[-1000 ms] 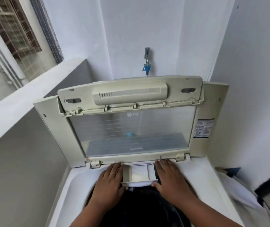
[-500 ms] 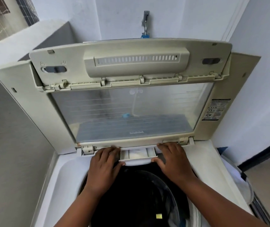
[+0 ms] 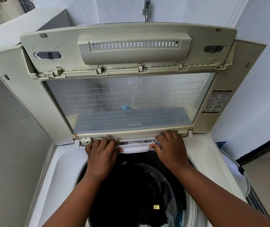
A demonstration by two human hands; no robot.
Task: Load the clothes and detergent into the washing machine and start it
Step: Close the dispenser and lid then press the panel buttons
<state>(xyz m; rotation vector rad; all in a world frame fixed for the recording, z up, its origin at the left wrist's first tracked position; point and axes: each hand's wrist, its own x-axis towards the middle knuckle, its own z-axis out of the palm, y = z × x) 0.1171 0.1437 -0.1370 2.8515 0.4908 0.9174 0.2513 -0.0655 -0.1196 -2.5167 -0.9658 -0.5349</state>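
Between pale walls (image 3: 262, 79), white washer top (image 3: 62, 169)

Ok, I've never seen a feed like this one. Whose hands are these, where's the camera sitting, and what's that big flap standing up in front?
There is one picture, taken by a wide-angle camera on a person's head, looking forward and down. No robot is involved: both hands are the person's own. The flap is the lid of a top-loading washing machine, folded open and standing up; its clear window shows the wall behind. Below it is the round drum, with dark clothes already inside. At the back edge, under the lid, sits a small white detergent drawer, almost pushed in. The left hand and the right hand each hold one end of it, thumbs on its front lip. A water tap is on the wall above.
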